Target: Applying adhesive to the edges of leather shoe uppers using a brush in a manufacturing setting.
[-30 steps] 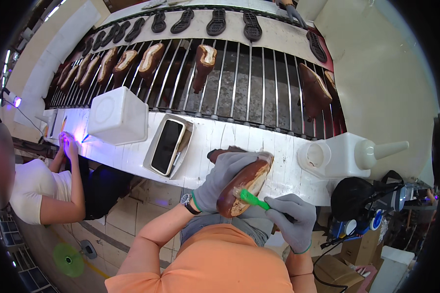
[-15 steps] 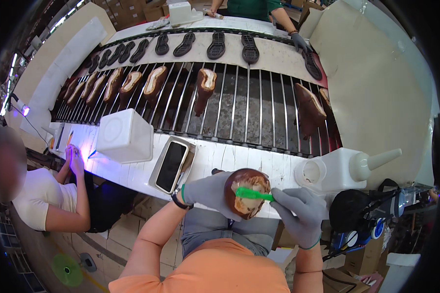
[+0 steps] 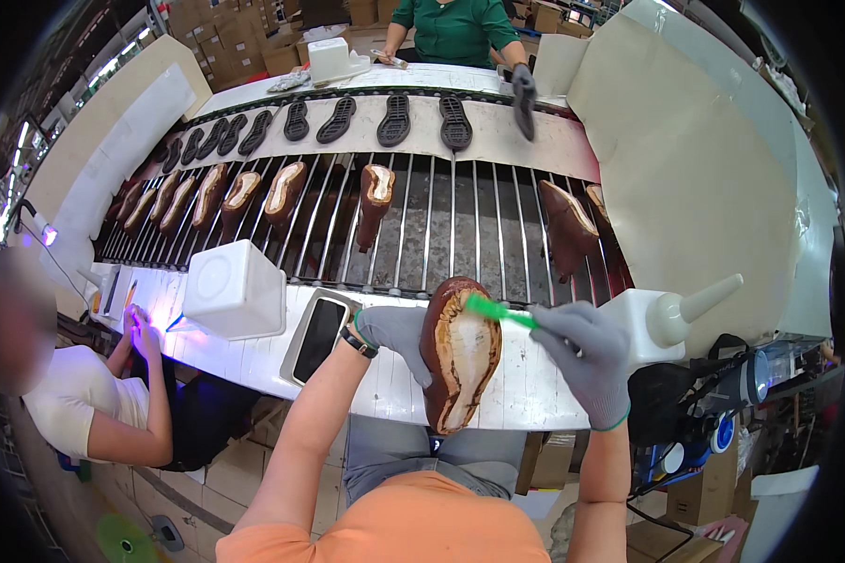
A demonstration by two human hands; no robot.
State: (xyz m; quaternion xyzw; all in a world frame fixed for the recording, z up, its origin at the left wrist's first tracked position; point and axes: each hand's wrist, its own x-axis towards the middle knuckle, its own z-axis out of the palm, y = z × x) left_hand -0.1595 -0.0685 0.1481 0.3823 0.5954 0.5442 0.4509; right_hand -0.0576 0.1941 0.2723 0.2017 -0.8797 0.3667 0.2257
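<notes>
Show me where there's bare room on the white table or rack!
On the white table, a bare patch lies between the held brown shoe and right hand. On the metal rack, a wide gap separates the lone shoe from the far-right shoes. The rack's left end is crowded with close-set shoes.

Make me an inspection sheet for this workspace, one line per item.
Surface: white bench, partly hidden by the hands and containers.
Job's things: brown shoe upper, underside up; green brush, head over that underside, contact unclear.
Clutter: phone, square white container, spouted white bottle.
Hands: gloved left hand holds the shoe upper; gloved right hand grips the brush.
Cables: black cable, lower right.
Surroundings: metal rods bearing more uppers; row of black soles; seated person left; co-worker opposite.
</notes>
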